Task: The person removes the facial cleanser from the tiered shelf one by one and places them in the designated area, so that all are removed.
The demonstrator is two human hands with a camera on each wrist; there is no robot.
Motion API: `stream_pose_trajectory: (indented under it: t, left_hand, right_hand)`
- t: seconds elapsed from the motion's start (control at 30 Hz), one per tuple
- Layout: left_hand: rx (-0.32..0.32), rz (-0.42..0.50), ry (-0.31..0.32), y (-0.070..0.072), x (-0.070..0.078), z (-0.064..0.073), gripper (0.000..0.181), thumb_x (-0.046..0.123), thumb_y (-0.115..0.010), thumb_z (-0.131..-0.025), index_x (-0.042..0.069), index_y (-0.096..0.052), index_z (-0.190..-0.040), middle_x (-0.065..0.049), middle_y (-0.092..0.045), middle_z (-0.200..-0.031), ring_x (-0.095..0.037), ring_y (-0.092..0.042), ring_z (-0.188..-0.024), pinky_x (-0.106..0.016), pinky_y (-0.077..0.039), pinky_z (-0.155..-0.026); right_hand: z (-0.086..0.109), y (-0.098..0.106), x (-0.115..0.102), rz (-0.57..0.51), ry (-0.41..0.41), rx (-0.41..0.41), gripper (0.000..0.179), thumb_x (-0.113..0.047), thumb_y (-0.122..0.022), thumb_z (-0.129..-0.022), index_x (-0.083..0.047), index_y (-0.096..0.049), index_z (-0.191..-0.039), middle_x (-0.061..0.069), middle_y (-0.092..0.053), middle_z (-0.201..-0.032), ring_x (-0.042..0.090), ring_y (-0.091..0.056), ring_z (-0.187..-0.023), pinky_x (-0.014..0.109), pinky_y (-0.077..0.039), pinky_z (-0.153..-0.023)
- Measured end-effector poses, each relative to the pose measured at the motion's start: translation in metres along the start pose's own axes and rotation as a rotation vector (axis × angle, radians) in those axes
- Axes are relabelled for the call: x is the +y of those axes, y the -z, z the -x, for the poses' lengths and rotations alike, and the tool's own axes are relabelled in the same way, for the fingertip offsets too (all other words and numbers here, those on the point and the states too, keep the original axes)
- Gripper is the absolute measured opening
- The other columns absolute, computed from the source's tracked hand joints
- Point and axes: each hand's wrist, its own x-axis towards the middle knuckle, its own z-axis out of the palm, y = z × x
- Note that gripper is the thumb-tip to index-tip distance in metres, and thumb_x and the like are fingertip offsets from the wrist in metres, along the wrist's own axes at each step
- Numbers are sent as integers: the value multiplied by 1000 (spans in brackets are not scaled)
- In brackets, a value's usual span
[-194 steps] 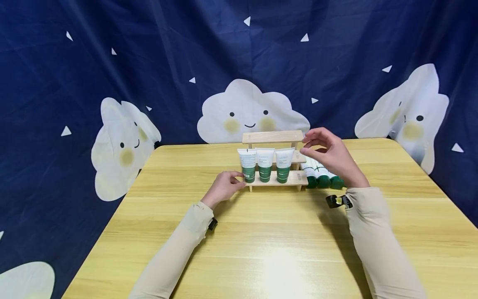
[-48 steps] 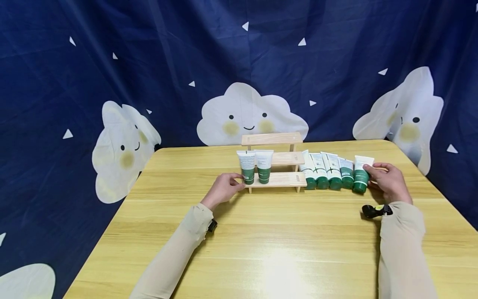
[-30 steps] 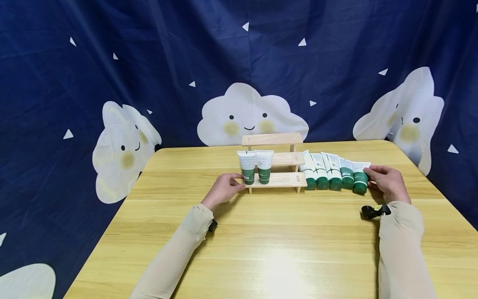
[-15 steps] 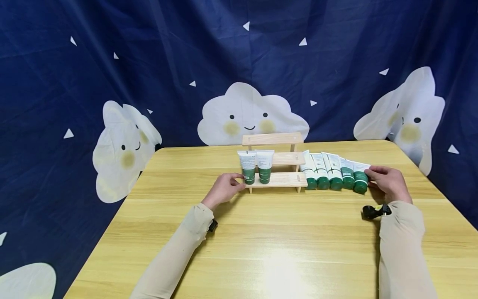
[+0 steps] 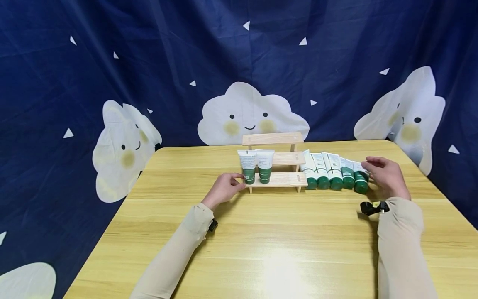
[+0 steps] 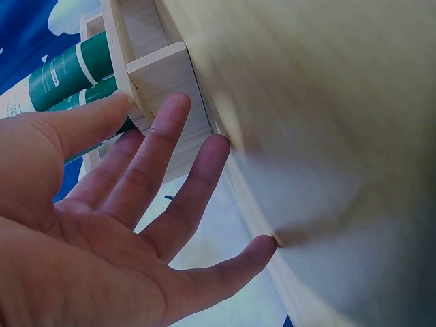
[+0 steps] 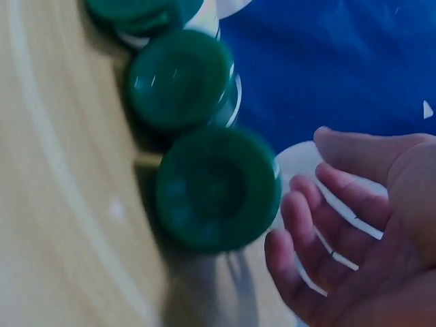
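My left hand (image 5: 224, 189) is at the left end of the wooden tiered stand (image 5: 285, 179); its thumb and index finger pinch the end of the lowest shelf, the other fingers spread in the left wrist view. Two white-and-green squeeze tubes stand cap-down on that shelf, a left tube (image 5: 248, 168) and a right tube (image 5: 264, 166). My right hand (image 5: 388, 176) hovers at the rightmost lying tube (image 5: 361, 180), fingers loosely curved and holding nothing. In the right wrist view a gap shows between the fingertips and this tube's green cap (image 7: 218, 191).
Several tubes lie side by side right of the stand, caps towards me, among them a middle tube (image 5: 332, 170). The stand's middle shelf (image 5: 287, 158) and top shelf (image 5: 272, 138) rise behind. A blue cloud-print curtain (image 5: 168, 62) hangs behind the wooden table (image 5: 242, 241).
Earlier three tubes stood on the lowest shelf; now two do, and the lying row is longer. My right hand laid the rightmost tube down and has let go. My left hand stays put.
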Motion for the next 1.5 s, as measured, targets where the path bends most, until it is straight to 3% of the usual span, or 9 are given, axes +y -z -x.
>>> stream_pose_trajectory:
  t: [0.07,0.13,0.27,0.4,0.63,0.83,1.1,1.23,1.5]
  left_hand:
    - [0,1,-2,0,0,0,35,22,-73,-95,11,-70,-128,-6,-75,-93,-17,-68,-82,-30,-53,-69]
    - [0,2,-4,0,0,0,35,22,-74,-95,10,-70,-129,-6,-75,-94,-17,-68,-82,-30,-53,-70]
    - [3,3,-2,0,0,-1,37,22,-74,-95,10,-70,-129,-7,-75,-94,-18,-69,-83,-31,-54,-71]
    - [4,-4,1,-1,0,-1,37,23,-74,-95,10,-70,-129,-7,-75,-95,-18,-69,-84,-31,-54,-72]
    - [3,4,4,0,0,0,37,22,-74,-95,10,-69,-130,-8,-76,-96,-19,-70,-85,-31,-55,-71]
    - [0,4,14,-1,1,1,37,23,-73,-96,10,-69,-130,-8,-75,-97,-19,-69,-85,-31,-54,-71]
    - [-7,15,22,3,2,1,36,22,-73,-96,11,-69,-130,-8,-75,-98,-19,-69,-85,-31,-54,-70]
    - [-9,20,26,4,2,1,37,22,-73,-96,11,-69,-131,-8,-75,-97,-21,-69,-86,-31,-54,-70]
    - [-14,20,28,2,2,1,37,23,-73,-96,11,-69,-131,-7,-74,-97,-21,-69,-86,-31,-54,-69]
  right_hand:
    - [0,-2,-5,-29,48,8,66,-46,-59,-101,-2,-46,-149,-28,-57,-98,-4,-59,-89,14,-50,-76]
    - [0,-3,-11,-104,79,27,47,-41,-62,-101,-13,-55,-138,-33,-58,-91,-8,-60,-85,11,-51,-74]
    - [3,-3,-27,-406,161,95,15,-20,-68,-99,-24,-62,-112,-25,-68,-87,-7,-65,-78,11,-53,-67]
    - [9,-1,-46,-641,258,165,17,-7,-72,-95,-19,-67,-106,-15,-72,-86,-1,-67,-74,12,-52,-63]
    - [22,-2,-82,-696,395,215,23,-4,-77,-90,-14,-70,-109,-8,-72,-93,3,-68,-78,13,-53,-64]
    - [36,-12,-109,-623,491,209,26,-3,-77,-89,-11,-71,-113,-7,-73,-96,4,-67,-82,13,-53,-67]
    - [46,-40,-139,-280,542,202,30,-15,-75,-94,-14,-68,-123,-15,-70,-101,2,-67,-90,12,-51,-76]
    - [49,-64,-150,-220,596,139,33,-16,-77,-93,-10,-67,-124,-12,-71,-101,3,-66,-91,13,-49,-79]
    - [50,-122,-159,-60,648,-47,38,-21,-75,-95,-9,-64,-130,10,-71,-115,16,-68,-98,25,-53,-85]
